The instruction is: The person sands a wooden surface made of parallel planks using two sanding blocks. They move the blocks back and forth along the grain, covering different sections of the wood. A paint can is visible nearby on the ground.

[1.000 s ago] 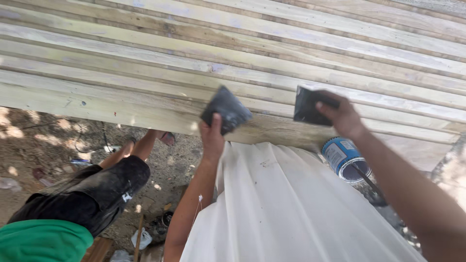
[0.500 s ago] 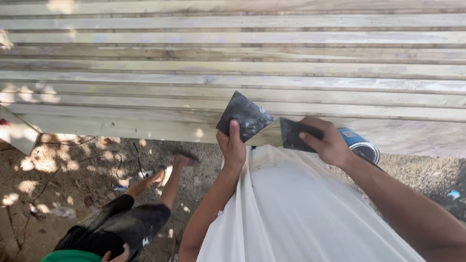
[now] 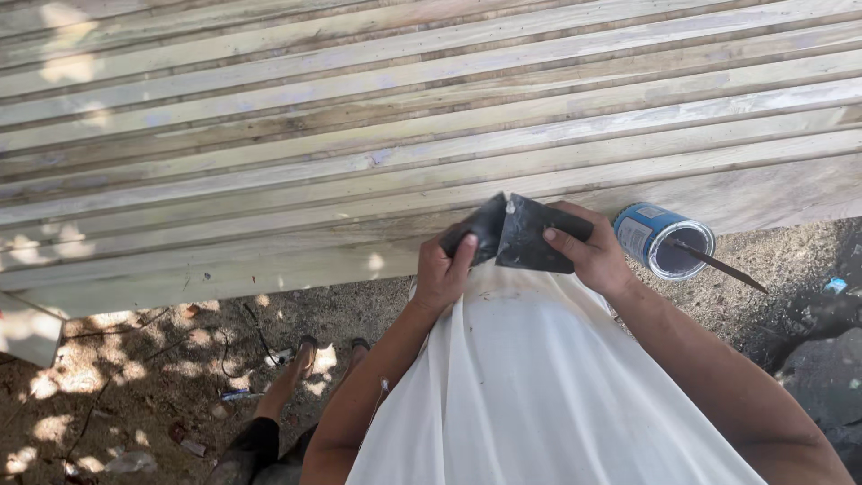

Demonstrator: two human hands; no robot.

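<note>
A person looks down at their own two hands, held close together over the near edge of a rack of long pale wooden boards. The left hand is clenched around a dark, thin, flat scraper blade, thumb across its face. The right hand grasps a second dark flat blade, index finger laid along it. The two blades meet edge to face just above the knuckles, with a small pale blob of filler where they touch.

Just right of the right hand, a blue open tin lies tilted on the dirt ground, a thin stick poking out of it. Below the hands hangs the person's white shirt. Well below and left of the left hand, another person's feet rest on the ground.

Judging from the grip, wiping one blade cleanly along the other goes best with both held firmly, edges flat together, and a slow stroke so the filler does not drop.
</note>
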